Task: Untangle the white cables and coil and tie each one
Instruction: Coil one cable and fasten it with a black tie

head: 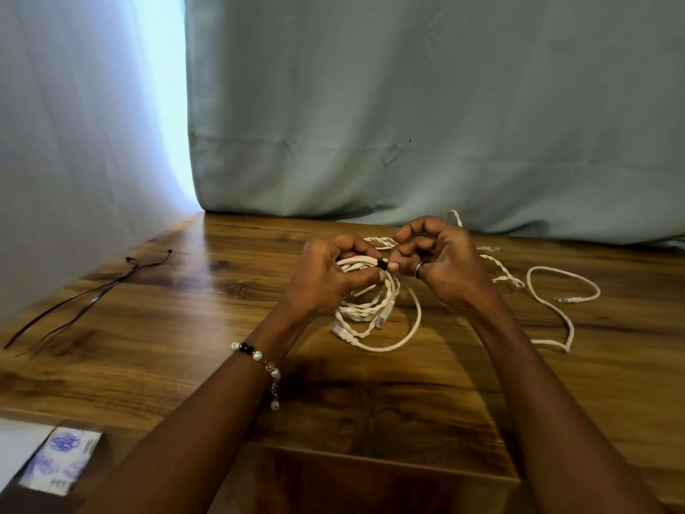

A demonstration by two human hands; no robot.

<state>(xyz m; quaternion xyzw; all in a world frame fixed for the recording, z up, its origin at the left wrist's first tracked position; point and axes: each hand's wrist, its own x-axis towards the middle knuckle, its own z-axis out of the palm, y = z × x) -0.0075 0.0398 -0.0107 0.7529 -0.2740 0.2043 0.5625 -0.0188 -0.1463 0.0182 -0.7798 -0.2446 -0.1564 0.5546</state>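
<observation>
While both hands work above the wooden surface, a coiled white cable gets a black tie.
From the head view, the left hand grips the top of the coil with curled fingers, and the right hand pinches the black tie on it. A second white cable lies loose to the right, partly twisted. Thin black ties rest far left, and a printed packet lies at the near edge.
</observation>
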